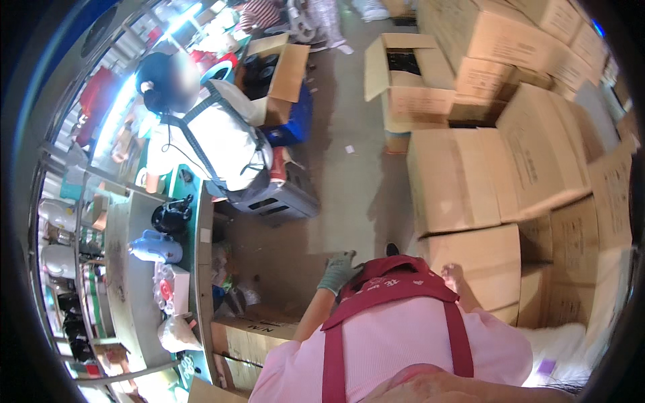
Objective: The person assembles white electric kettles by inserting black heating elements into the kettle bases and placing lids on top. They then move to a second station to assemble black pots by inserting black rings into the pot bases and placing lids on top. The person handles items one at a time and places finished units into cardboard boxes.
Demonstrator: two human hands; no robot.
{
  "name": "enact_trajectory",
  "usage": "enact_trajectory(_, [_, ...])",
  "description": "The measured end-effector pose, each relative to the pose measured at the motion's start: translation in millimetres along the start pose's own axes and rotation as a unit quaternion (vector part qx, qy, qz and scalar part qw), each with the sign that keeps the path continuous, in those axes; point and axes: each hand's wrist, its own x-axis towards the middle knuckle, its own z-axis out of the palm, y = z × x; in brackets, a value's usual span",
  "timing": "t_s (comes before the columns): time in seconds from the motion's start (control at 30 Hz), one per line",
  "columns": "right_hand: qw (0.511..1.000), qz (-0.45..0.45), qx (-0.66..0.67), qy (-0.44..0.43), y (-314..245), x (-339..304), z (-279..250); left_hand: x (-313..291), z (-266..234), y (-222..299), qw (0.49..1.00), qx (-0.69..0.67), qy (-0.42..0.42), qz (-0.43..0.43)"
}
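My left hand (pixel 338 273), in a pale grey-green glove, hangs beside the dark red apron (pixel 396 285) at my waist. Its fingers are partly spread, and I see nothing held in them. On the apron's other side is my right hand (pixel 454 275), bare, with its fingers curled in. No object shows in it. A closed cardboard box (pixel 480 258) stands right beside that hand. The tip of a dark shoe (pixel 392 249) shows on the floor in front of me.
At the left, a workbench (pixel 201 269) carries a light-blue kettle-shaped jug (pixel 157 247) and a black appliance part (pixel 173 215). A co-worker in a white top (pixel 222 138) sits there beside a grey crate (pixel 279 195). Cardboard boxes (pixel 450 174) line the right, around a floor aisle (pixel 342 188).
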Motion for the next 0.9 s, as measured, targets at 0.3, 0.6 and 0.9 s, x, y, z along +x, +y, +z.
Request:
enact_trajectory(0.3, [0.627,-0.364,-0.687,-0.045,-343.7,106.2,427.7,112.0,-100.8,-99.7,0.972,-0.027,0.006,-0.235])
enact_trajectory(0.6, [0.776,-0.145,-0.609,-0.077,-389.8,233.0,550.9,333.0,-225.8,-186.1,0.976,0.141,0.160,0.031])
enact_trajectory(0.9, [0.861,-0.292,-0.396,-0.127,-460.6,383.4,511.3,578.1,-502.2,-144.2,0.988,-0.026,0.155,-0.003])
